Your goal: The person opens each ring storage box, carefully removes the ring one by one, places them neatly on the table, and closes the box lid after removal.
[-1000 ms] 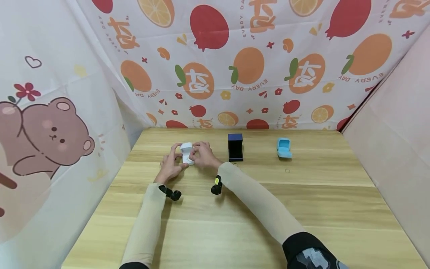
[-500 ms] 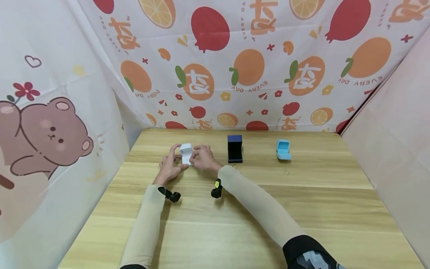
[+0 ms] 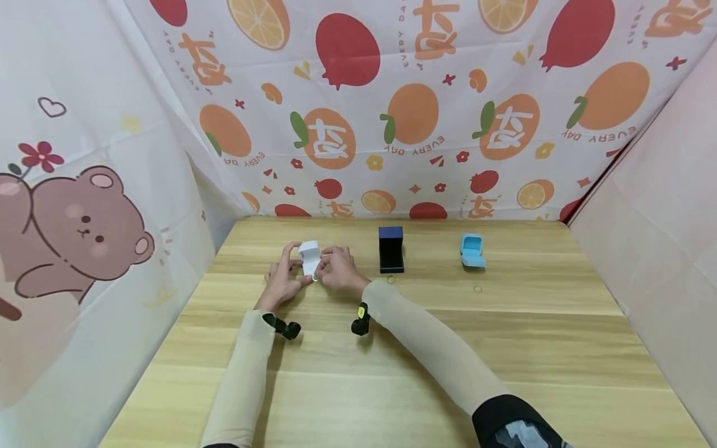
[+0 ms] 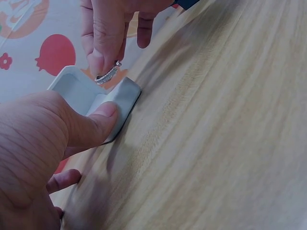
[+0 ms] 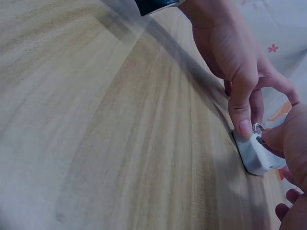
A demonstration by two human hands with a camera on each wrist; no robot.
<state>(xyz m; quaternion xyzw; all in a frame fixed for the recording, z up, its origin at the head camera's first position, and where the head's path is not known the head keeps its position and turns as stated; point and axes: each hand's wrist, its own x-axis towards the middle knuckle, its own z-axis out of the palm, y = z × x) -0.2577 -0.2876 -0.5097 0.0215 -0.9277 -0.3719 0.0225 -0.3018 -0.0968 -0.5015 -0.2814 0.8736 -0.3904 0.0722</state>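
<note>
A white ring box (image 3: 310, 254) stands with its lid up near the back left of the table. My left hand (image 3: 282, 280) grips it from the left, the thumb (image 4: 106, 115) on the front of its base. My right hand (image 3: 338, 269) pinches a silver ring (image 4: 107, 75) set with small stones. In the left wrist view the ring hangs just over the box's base, tilted. The right wrist view shows the ring close to the left thumb, at the box (image 5: 253, 154); whether it touches the cushion I cannot tell.
Right of my hands stands an open dark blue box (image 3: 391, 250) with a ring (image 3: 391, 279) lying before it. Farther right is an open light blue ring box (image 3: 473, 251), with another ring (image 3: 477, 289) in front. A printed cloth (image 3: 414, 112) hangs behind the table (image 3: 426, 373).
The right fingers have shifted slightly on the ring, which now shows at the front of the white box. The left hand keeps its grip. The view has tilted a little.
</note>
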